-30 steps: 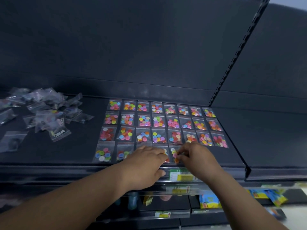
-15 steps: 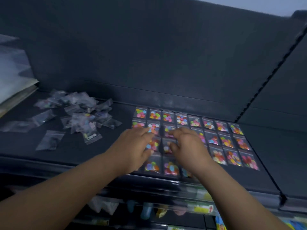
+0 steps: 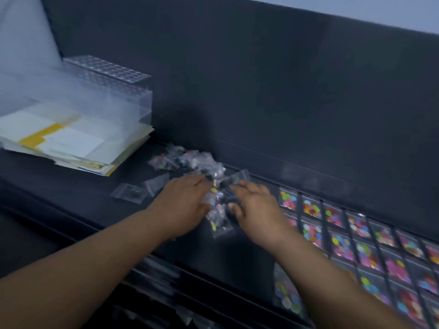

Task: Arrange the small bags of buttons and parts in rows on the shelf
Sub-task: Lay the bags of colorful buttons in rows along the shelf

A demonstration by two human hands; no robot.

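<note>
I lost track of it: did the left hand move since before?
Yes, leftward: left hand now touches the loose pile, away from the neat rows.

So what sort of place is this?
Probably a craft or haberdashery shop: a dark display shelf carries rows of button bags laid out like stock, beside a loose pile of bags not yet arranged.
</note>
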